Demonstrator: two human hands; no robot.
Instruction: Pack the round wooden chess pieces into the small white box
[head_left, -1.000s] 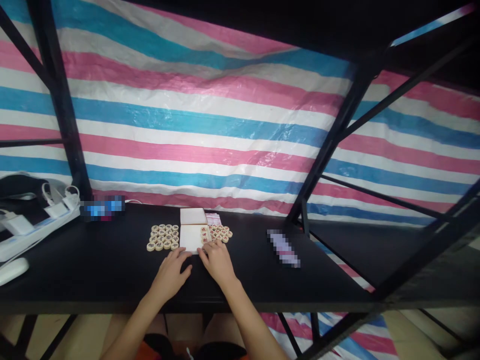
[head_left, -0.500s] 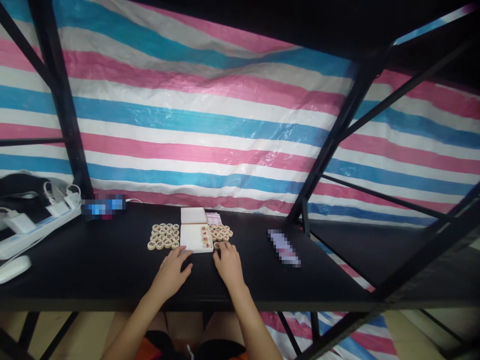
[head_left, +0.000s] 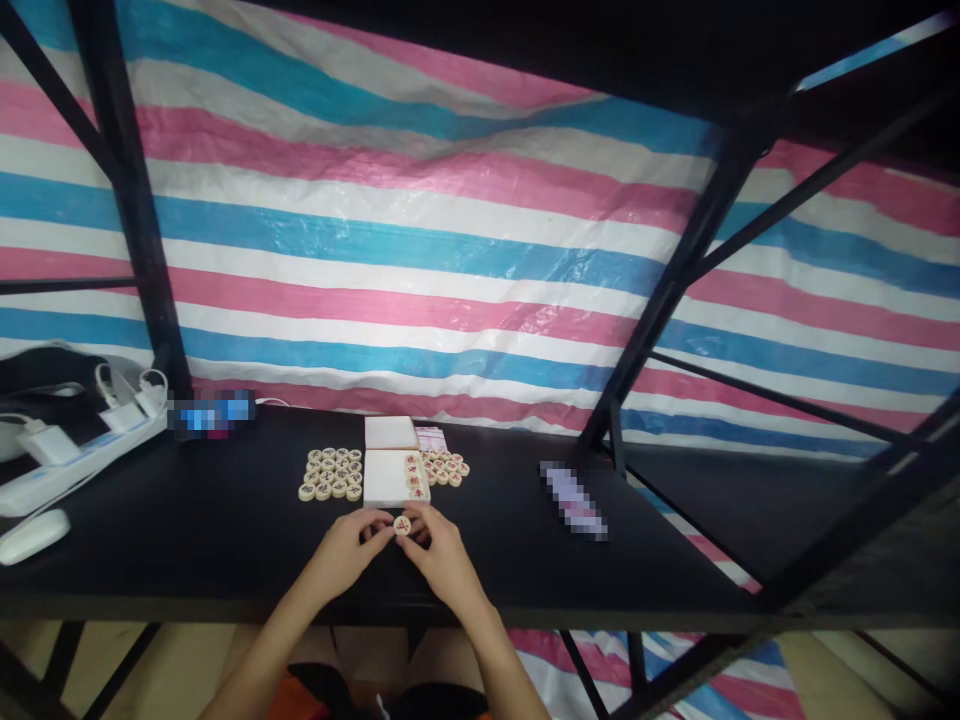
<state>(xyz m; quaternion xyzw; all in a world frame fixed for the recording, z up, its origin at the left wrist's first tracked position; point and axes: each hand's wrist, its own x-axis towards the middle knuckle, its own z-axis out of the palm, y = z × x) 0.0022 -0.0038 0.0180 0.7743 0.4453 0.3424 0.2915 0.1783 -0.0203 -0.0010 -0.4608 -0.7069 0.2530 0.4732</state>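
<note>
Between the fingertips of my left hand [head_left: 349,550] and my right hand [head_left: 442,550] is one round Chinese chess piece [head_left: 403,525] with a red character facing up. Both hands pinch it, just in front of an open white box [head_left: 384,478]. Inside the box, a column of red-marked pieces [head_left: 414,478] lies along the right side; the rest of its floor shows white. Left of the box, dark-marked pieces [head_left: 330,474] sit in neat rows. More red-marked pieces [head_left: 448,468] are grouped against the box's right side.
A pinkish paper [head_left: 431,439] lies behind the red pieces. To the right is a blurred-out phone-like object [head_left: 574,500]. A power strip [head_left: 82,465] with chargers and a white mouse-like object [head_left: 34,537] occupy the left. Black metal posts [head_left: 637,330] and a striped sheet bound the desk.
My right hand has moved left from the red group, bringing a piece in front of the box. My left hand has come in to meet it, and both now hold that piece.
</note>
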